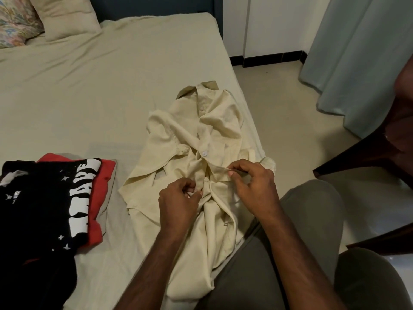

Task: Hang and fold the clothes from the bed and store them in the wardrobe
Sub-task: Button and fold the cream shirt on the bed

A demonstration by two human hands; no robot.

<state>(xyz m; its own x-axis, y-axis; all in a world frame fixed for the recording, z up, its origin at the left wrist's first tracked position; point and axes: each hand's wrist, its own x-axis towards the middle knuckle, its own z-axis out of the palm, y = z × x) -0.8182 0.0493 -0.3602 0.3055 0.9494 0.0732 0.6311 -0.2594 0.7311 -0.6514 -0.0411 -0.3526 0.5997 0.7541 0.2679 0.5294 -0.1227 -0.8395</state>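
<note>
A cream button-up shirt (190,139) lies face up near the right edge of the bed (89,97), collar pointing away from me. My left hand (178,198) pinches the left front placket at a button low on the shirt. My right hand (252,184) pinches the opposite front edge just to the right of it. One white button (205,153) above my hands is fastened. The shirt's lower part hangs off the bed edge against my leg.
A black printed T-shirt (44,204) lies on a folded red garment (102,189) at the bed's left front. Two pillows (67,16) sit at the head. A dark wooden chair (368,159) and a pale curtain (357,52) stand to the right.
</note>
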